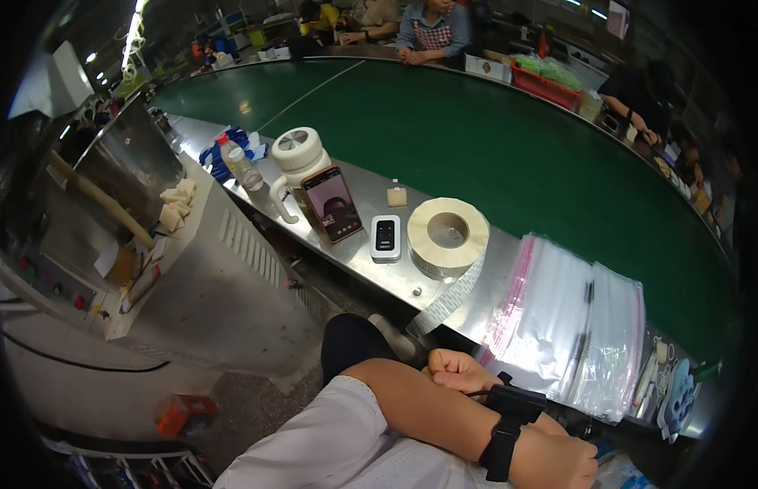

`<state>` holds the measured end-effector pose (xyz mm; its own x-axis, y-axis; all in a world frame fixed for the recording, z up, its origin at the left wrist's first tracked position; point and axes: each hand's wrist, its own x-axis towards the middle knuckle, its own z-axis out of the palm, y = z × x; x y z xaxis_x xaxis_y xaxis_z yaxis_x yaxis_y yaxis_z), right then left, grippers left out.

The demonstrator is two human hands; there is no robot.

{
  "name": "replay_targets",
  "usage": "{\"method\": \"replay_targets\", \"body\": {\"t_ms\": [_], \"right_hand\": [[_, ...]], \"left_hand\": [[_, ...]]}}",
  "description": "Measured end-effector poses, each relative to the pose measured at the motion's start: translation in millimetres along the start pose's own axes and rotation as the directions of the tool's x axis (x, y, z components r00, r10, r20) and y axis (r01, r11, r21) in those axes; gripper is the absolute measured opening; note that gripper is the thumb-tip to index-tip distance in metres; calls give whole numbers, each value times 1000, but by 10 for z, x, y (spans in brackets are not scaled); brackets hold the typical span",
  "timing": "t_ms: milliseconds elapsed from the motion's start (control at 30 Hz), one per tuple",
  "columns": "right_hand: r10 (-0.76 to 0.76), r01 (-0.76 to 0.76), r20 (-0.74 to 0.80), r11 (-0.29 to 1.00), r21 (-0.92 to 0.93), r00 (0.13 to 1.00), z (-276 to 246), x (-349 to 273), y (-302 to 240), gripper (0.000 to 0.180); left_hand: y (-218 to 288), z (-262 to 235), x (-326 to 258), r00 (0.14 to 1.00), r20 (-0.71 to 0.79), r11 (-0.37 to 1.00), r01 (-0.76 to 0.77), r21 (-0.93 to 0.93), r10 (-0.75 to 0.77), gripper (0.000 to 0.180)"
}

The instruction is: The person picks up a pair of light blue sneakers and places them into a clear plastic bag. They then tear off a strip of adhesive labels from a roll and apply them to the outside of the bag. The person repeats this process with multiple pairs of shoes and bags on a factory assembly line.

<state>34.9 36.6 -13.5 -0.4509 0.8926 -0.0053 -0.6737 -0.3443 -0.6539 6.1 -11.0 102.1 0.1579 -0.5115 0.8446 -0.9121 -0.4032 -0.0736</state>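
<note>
My forearms are crossed in front of me, low in the view. My left hand (554, 463) lies at the lower right, its back up and fingers curled down; what is under them, if anything, is hidden. A black strap with a small dark box (516, 403) circles that wrist. Behind the left forearm, my right hand (462, 371) is curled into a loose fist, with nothing seen in it. Nearest to it is the loose strip hanging from a large roll of pale labels (426, 251). Clear plastic bags with pink edges (550, 318) lie in stacks beyond my left wrist.
On the metal ledge stand a phone (334, 208), a white lidded jug (297, 151), a small white device (385, 238) and bottles (244, 169). A green conveyor belt (509, 155) runs behind; people sit across it. A metal machine (232, 269) stands left, an orange object (185, 414) below.
</note>
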Motion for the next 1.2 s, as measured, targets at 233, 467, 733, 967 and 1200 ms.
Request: {"method": "replay_targets", "body": {"t_ms": [233, 467, 733, 967, 1200], "right_hand": [[-98, -27, -503, 971, -236, 859, -76, -375, -182, 20], [-229, -56, -524, 880, -472, 820, 129, -1713, -3, 27], [-271, 126, -959, 952, -280, -87, 204, -3812, 518, 28], [86, 150, -957, 988, 46, -275, -847, -3946, 1646, 18], [-293, -731, -933, 680, -50, -209, -1938, -2847, 1691, 43]], "left_hand": [[-88, -263, -417, 914, -218, 940, 329, -93, -342, 16], [-36, -1462, -2364, 226, -375, -9, 846, 532, -899, 47], [-515, -1364, -2872, 62, -429, -317, 581, 749, -901, 52], [-543, -1576, -3245, 17, -493, -451, 379, 808, -870, 46], [-424, -1544, -3129, -5, -492, -433, 482, 762, -871, 44]]}}
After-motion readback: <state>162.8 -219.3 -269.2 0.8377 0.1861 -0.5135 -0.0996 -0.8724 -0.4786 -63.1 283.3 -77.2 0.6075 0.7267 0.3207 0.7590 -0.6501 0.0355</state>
